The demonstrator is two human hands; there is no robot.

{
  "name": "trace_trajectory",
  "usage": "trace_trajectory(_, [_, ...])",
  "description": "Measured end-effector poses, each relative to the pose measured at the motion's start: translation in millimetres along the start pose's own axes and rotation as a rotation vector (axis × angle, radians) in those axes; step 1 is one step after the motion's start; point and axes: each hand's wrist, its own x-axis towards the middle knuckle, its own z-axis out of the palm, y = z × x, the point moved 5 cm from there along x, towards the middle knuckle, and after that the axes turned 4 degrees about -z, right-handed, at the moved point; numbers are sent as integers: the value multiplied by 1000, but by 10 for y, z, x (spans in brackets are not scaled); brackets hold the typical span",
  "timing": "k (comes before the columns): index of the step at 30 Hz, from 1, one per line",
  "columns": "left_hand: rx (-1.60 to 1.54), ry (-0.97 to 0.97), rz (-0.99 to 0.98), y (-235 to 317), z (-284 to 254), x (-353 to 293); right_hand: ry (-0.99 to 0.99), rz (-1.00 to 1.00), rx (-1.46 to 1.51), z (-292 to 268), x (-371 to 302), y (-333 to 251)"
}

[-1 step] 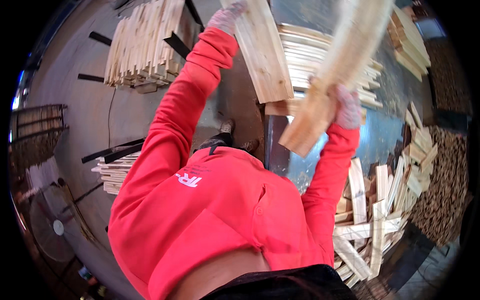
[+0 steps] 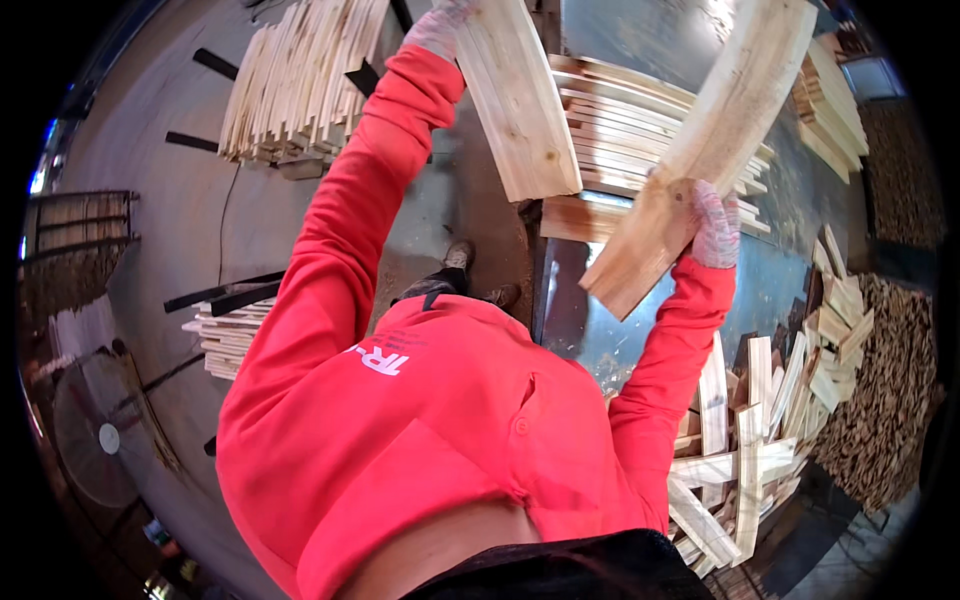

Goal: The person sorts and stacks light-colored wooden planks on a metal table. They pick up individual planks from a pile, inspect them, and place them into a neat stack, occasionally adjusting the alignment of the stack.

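My left hand (image 2: 438,28), in a light work glove, is raised and grips the top end of a short pale wooden board (image 2: 518,105) that hangs down. A second, longer board (image 2: 705,150) is tilted up to the right, and my gloved right hand (image 2: 716,225) grips it near its lower end. Both boards are held above a stack of similar boards (image 2: 625,135) lying on a blue-grey metal table (image 2: 785,275). My red long sleeves fill the middle of the view.
A large stack of thin slats (image 2: 300,80) lies on the concrete floor at upper left, a smaller stack (image 2: 225,335) at left. A floor fan (image 2: 95,435) stands at lower left. Loose offcuts (image 2: 755,450) are heaped at right beside stacked wood pieces (image 2: 890,400).
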Motion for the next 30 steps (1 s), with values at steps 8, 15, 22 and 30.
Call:
trace_trajectory(8, [-59, 26, 55, 135, -465, -92, -102, 195, -31, 854, 352, 183])
trace_trajectory(15, [-203, -137, -23, -596, -458, -385, -253, 129, -280, 1452, 562, 466])
trace_trajectory(22, [809, 201, 51, -150, -444, -915, -504, 216, -180, 2066, 311, 537])
trace_trajectory(30, [2535, -377, -65, 1376, -129, -1302, -1155, -120, -1297, 2993, 491, 91])
